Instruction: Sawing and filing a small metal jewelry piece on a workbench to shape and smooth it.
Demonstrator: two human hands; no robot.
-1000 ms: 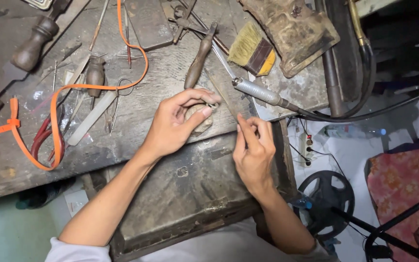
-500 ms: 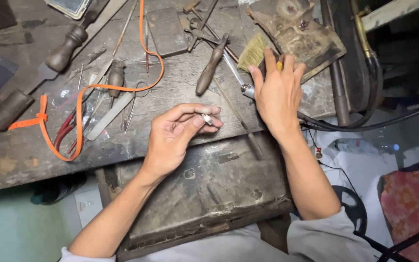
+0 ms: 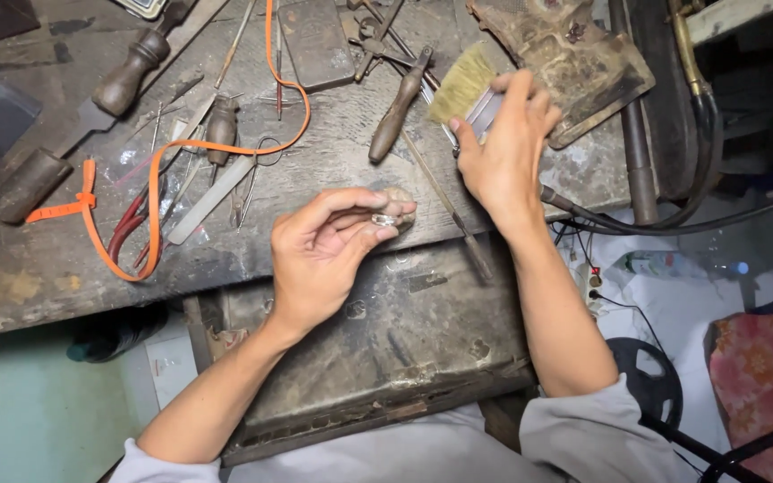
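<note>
At the centre of the frame we held a small silvery ring [image 3: 385,218] between thumb and fingertips of our left hand [image 3: 328,255], pinched shut on it just over the near edge of the bench [image 3: 333,170]. It looked light, hard and smooth, likely to slip, so a grip on its rim from both sides suited it best; whether it carried a stone we could not tell, since the fingers covered most of it. Up and to the right, our right hand [image 3: 503,156] closed around the metal ferrule of a brush [image 3: 465,89], its pale bristles pointing to the upper left. The bristles seemed soft, the ferrule the firm place to hold. Beside the brush lay a wooden-handled tool [image 3: 397,112]. At left an orange cord [image 3: 158,179] looped among files and a pair of red-handled pliers [image 3: 131,228]. A black hose [image 3: 673,219] ran off at right. Below the ring stood a dark drawer [image 3: 386,340], its inside indistinct.
</note>
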